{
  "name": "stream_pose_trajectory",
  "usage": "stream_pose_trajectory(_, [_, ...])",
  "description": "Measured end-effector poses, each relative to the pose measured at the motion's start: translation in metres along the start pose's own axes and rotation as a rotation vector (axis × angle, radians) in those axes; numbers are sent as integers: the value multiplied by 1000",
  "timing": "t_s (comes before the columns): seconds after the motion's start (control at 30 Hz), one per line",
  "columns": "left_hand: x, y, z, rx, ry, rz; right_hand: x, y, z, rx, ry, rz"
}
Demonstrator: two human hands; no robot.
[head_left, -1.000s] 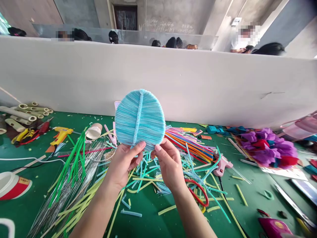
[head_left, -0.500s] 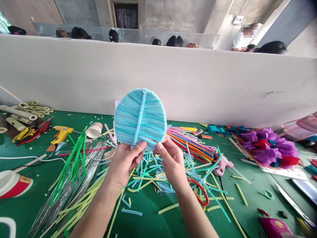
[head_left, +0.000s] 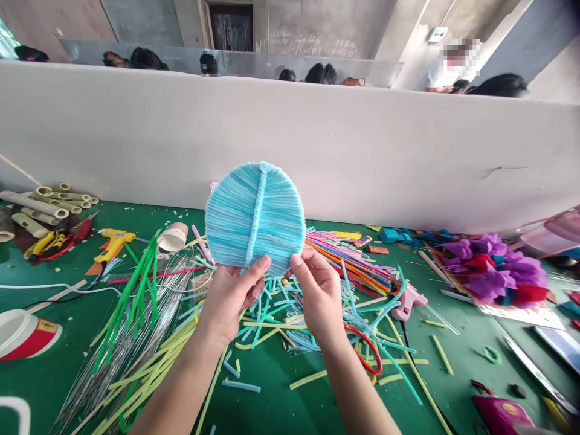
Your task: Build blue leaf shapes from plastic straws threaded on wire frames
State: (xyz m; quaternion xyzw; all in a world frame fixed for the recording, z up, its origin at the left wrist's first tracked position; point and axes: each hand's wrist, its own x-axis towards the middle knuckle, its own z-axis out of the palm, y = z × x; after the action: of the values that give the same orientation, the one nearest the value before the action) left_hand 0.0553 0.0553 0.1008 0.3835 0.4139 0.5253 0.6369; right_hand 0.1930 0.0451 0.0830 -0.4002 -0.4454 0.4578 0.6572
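Note:
A round, leaf-shaped disc of light blue pipe cleaners point(head_left: 231, 211), with one raised rib running down its middle, is held upright above the table. My left hand point(head_left: 238, 296) pinches its bottom edge near the rib, thumb on the front face. At the lower right edge, the thumb and fingers of my right hand point(head_left: 319, 293) grip the same disc. Both sets of fingertips are partly hidden behind it. Cut blue pipe cleaner pieces point(head_left: 267, 308) lie loose on the table beneath my hands.
Left lie green pipe cleaners point(head_left: 140, 296), wires, a yellow glue gun point(head_left: 113, 244), pliers and bamboo tubes point(head_left: 58, 202). To the right are a pink glue gun point(head_left: 408, 302), purple flowers point(head_left: 493, 266) and scissors point(head_left: 539, 368). A white partition point(head_left: 362, 145) stands behind, with people beyond it.
The disc has turned slightly to face me more squarely, and its lower edge now looks smooth. Both hands keep their grip with only small shifts.

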Motion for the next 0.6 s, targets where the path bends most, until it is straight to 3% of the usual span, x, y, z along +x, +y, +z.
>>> stream_pose_trajectory(0.27, [2, -3, -1, -20, 51, 61, 1, -3, 0, -20, -57, 47])
stream_pose_trajectory(0.4, [3, -3, -2, 15, -8, 61, 2, -4, 0, 11, -40, 40])
stream_pose_trajectory(0.6, [2, -4, -3, 89, -65, -12, 6, 0, -7, 31, 97, 17])
